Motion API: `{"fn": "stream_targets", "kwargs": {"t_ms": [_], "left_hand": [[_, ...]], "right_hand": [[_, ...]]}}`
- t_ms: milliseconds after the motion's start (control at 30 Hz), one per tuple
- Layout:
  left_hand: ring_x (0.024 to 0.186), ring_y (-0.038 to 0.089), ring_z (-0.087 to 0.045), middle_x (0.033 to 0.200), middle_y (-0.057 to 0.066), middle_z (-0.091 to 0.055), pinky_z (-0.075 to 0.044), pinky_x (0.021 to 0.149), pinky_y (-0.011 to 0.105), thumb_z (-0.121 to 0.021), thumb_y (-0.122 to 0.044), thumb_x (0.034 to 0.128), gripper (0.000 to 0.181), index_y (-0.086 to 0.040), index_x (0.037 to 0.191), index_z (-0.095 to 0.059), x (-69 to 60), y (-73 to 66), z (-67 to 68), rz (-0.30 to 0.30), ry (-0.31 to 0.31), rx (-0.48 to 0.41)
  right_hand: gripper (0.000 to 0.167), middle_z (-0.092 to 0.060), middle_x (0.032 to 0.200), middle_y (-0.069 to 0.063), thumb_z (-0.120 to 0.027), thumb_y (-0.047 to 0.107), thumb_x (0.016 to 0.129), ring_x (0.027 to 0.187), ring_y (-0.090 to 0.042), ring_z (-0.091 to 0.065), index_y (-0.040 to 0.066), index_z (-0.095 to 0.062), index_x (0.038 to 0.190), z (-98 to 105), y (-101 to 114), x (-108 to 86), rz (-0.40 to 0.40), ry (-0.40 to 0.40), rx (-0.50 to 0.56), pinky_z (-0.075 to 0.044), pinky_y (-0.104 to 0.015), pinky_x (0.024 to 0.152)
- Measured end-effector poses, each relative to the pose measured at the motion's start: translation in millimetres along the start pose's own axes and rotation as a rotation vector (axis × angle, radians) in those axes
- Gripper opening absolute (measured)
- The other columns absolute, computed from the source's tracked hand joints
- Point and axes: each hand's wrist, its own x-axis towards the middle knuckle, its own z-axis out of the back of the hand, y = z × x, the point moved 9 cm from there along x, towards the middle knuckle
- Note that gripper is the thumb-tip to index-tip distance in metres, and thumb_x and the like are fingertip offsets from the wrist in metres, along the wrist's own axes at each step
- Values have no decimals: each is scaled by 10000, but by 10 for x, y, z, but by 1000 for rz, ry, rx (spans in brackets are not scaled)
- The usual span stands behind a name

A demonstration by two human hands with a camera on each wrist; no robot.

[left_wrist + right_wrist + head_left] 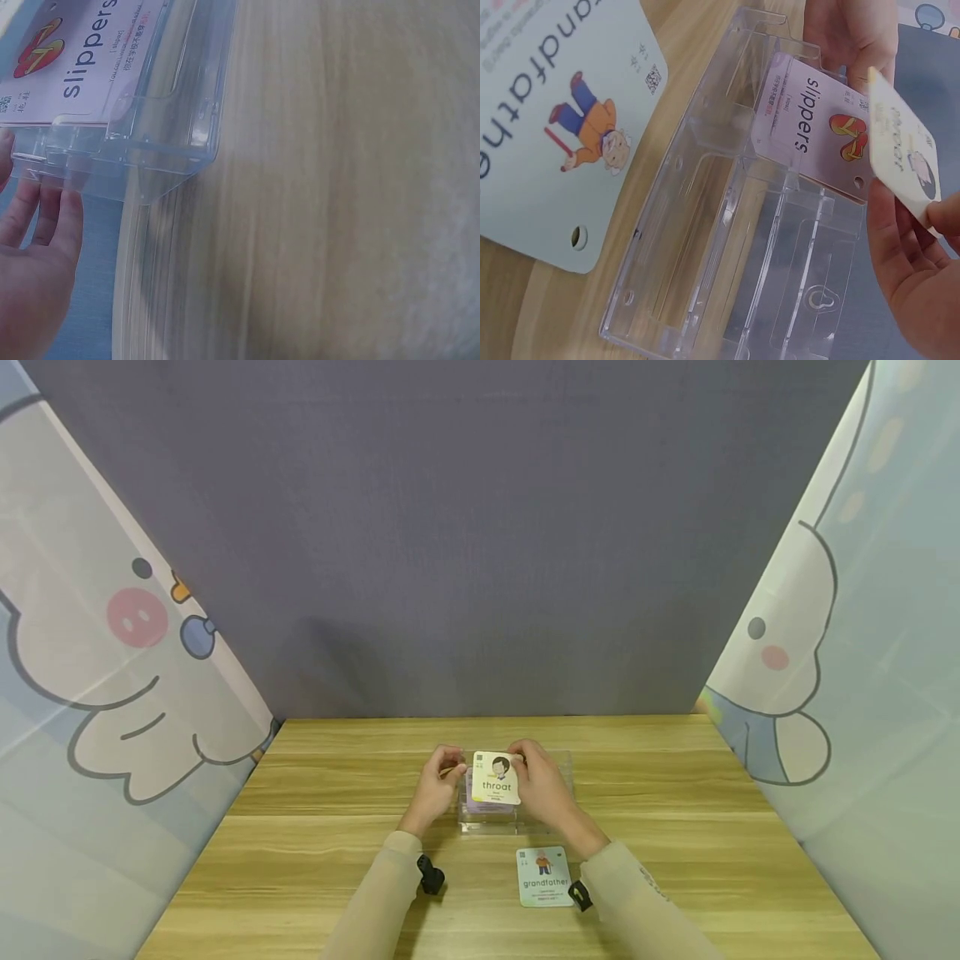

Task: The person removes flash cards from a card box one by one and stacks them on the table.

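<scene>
My right hand (pixel 543 785) pinches a cream "throat" card (pixel 901 146) by its edge between thumb and fingers, above a clear plastic card holder (pixel 682 247). A purple "slippers" card (pixel 814 124) stands in one of the holder's compartments, partly covered by the "throat" card in the head view. My left hand (pixel 437 789) is at the holder's left side. In the left wrist view that hand's fingers (pixel 69 217) lie against the clear side wall, with the thumb partly cut off by the frame edge.
A pale "grandfather" card (pixel 545 878) lies face up on the wooden table (pixel 337 843), in front of the holder and near the right wrist. Behind the table hangs a grey curtain (pixel 480 543). Cartoon-printed curtains (pixel 885 610) flank both sides.
</scene>
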Motion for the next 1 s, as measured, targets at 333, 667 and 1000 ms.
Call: {"fn": "stream_targets", "kwargs": {"t_ms": [333, 667, 1000], "left_hand": [[1136, 456, -563, 1197, 339, -564, -455, 1010, 609, -573, 62, 1001, 244, 40, 1243, -562, -43, -172, -13, -6, -4, 19], [1128, 456, -570, 1176, 347, -567, -466, 1003, 590, -579, 60, 997, 227, 61, 1223, -563, -119, -425, 10, -29, 14, -5], [1126, 453, -576, 1143, 257, -597, -470, 999, 590, -581, 65, 995, 230, 50, 1224, -570, -122, -431, 8, -28, 10, 4]], "right_hand": [[154, -639, 1113, -128, -574, -5, 1017, 974, -247, -649, 22, -587, 1168, 22, -4, -20, 5, 5, 2, -576, -384, 805], [150, -605, 996, -32, -561, 12, 1029, 810, -133, -539, 44, -598, 1171, 41, -40, -45, -24, 45, 28, -495, -268, 656], [152, -625, 1019, -61, -567, 3, 1023, 784, -126, -550, 46, -604, 1164, 106, -23, -68, -42, 36, 68, -504, -250, 625]]}}
